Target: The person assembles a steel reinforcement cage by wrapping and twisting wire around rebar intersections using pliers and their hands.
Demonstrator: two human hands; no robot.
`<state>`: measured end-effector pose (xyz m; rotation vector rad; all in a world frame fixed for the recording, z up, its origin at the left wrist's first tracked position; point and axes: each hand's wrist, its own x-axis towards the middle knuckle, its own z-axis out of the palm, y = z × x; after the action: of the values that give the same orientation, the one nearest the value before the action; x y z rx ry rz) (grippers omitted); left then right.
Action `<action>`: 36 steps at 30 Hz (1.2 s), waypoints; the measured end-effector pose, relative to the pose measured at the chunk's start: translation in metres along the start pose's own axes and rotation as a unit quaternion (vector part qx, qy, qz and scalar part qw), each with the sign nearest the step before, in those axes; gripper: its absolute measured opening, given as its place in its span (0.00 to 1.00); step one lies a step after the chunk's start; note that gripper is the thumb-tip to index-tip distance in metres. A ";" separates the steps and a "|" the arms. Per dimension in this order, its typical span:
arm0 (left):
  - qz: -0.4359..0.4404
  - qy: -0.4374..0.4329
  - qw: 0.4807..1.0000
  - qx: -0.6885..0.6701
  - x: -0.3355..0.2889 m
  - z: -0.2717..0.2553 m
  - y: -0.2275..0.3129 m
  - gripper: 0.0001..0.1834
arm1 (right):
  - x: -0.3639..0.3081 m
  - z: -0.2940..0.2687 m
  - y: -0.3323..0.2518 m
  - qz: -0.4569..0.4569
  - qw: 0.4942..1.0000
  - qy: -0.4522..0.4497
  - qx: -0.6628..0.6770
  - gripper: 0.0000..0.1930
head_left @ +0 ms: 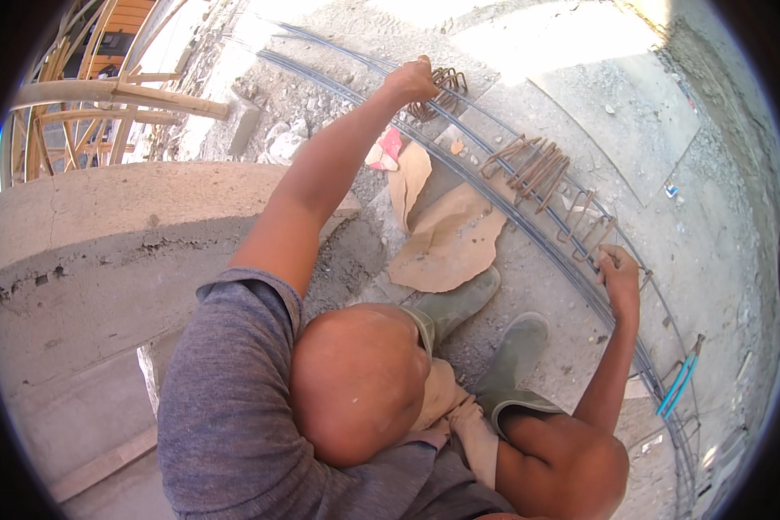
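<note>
My left hand [410,82], arm stretched far forward, is closed at a bunch of rusty steel stirrups [449,84] threaded on thin reinforcing bars [494,130]. Its fingertips are partly hidden. Nearer and to the right, my right hand [617,270] has its fingers curled onto a stirrup [596,232] where it meets the bars; the exact grip is hard to make out. Between the hands, another group of stirrups [537,169] leans on the bars. A longer bundle of bars [529,227] runs alongside on the ground. Pincers with teal handles [680,381] lie across the bars at the right.
Torn brown paper [455,238] and a pink scrap [390,149] lie before my rubber boots [516,351]. A concrete ledge [147,204] stands at the left, with bamboo poles [121,97] beyond it. Rubble [286,139] and a flat slab [615,113] are farther off.
</note>
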<state>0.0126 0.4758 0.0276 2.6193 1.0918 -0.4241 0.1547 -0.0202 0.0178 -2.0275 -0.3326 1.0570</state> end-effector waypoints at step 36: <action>0.044 -0.105 0.979 -0.170 -0.058 0.051 0.157 0.47 | 0.016 0.026 -0.005 0.005 0.999 0.032 0.042 0.13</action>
<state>0.0788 0.3140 0.0231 2.2559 0.8889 -0.4386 0.1448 0.0062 0.0044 -1.9838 -0.2419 0.9936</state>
